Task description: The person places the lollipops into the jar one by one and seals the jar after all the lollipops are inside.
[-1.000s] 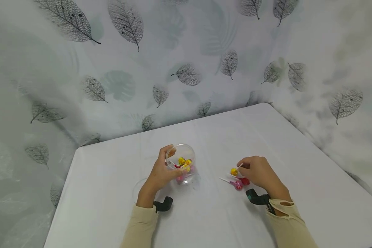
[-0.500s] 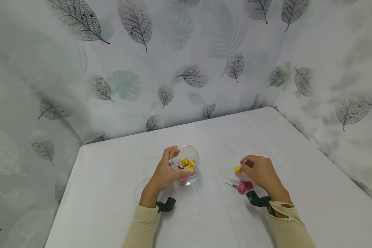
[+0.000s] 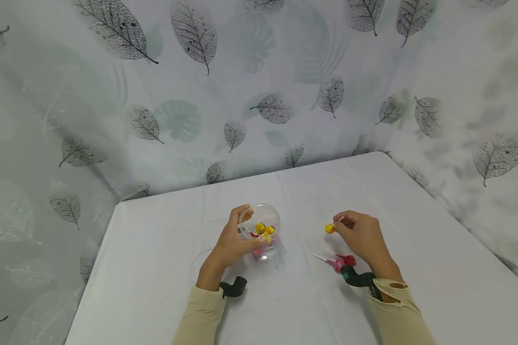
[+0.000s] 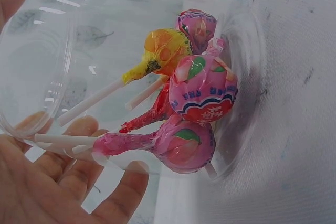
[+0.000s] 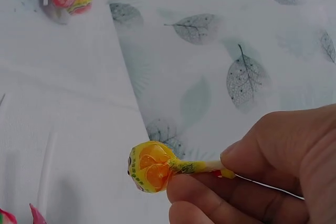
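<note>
My left hand [image 3: 230,244] grips a clear plastic jar [image 3: 259,211], tilted with its mouth toward me. Inside lie several wrapped lollipops: pink ones [image 4: 202,90], a yellow one [image 4: 167,51] and a red one partly hidden behind them. My right hand [image 3: 362,235] pinches a yellow lollipop [image 5: 152,166] by its stick, thumb against fingers, and its wrapper shows orange slices. That lollipop hangs over the white table to the right of the jar. Below the right hand, a pink lollipop [image 3: 337,264] and a red lollipop [image 3: 349,259] lie side by side.
A clear round lid [image 3: 195,262] lies on the white table [image 3: 155,297], partly behind the left wrist. Leaf-printed curtains [image 3: 259,72] rise along the table's back and sides. Each wrist carries a black camera mount [image 3: 235,287].
The right hand has lifted the yellow lollipop up and away from the pink and red ones. The left hand still holds the jar in the same way. The head view has shifted slightly.
</note>
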### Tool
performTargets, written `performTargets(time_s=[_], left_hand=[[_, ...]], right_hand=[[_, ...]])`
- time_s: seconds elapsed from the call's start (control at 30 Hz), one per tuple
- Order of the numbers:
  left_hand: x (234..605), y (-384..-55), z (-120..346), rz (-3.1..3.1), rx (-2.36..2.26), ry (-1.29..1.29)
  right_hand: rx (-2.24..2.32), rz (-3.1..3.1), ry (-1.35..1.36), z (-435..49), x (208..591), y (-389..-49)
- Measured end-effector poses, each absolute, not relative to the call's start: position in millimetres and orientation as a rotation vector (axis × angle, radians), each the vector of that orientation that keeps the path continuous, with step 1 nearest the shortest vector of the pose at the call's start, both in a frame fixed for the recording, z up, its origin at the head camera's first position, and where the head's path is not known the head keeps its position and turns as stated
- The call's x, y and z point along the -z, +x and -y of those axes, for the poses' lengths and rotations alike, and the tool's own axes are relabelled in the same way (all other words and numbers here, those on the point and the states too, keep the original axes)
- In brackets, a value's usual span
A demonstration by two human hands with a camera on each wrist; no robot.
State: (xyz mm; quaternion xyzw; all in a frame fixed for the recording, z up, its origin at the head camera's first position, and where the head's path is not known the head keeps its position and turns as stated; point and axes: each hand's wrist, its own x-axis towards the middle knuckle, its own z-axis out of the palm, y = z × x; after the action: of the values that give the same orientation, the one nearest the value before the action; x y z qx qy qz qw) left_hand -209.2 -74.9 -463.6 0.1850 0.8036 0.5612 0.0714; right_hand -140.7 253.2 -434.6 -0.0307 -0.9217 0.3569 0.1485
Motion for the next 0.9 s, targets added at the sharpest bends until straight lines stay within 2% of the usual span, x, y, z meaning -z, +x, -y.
performTargets(time_s=[0.9], left_hand=[[463, -207, 75, -2.445, -1.653, 0.53]], right_hand=[[-1.127, 2.546, -0.088, -229, 422, -148]])
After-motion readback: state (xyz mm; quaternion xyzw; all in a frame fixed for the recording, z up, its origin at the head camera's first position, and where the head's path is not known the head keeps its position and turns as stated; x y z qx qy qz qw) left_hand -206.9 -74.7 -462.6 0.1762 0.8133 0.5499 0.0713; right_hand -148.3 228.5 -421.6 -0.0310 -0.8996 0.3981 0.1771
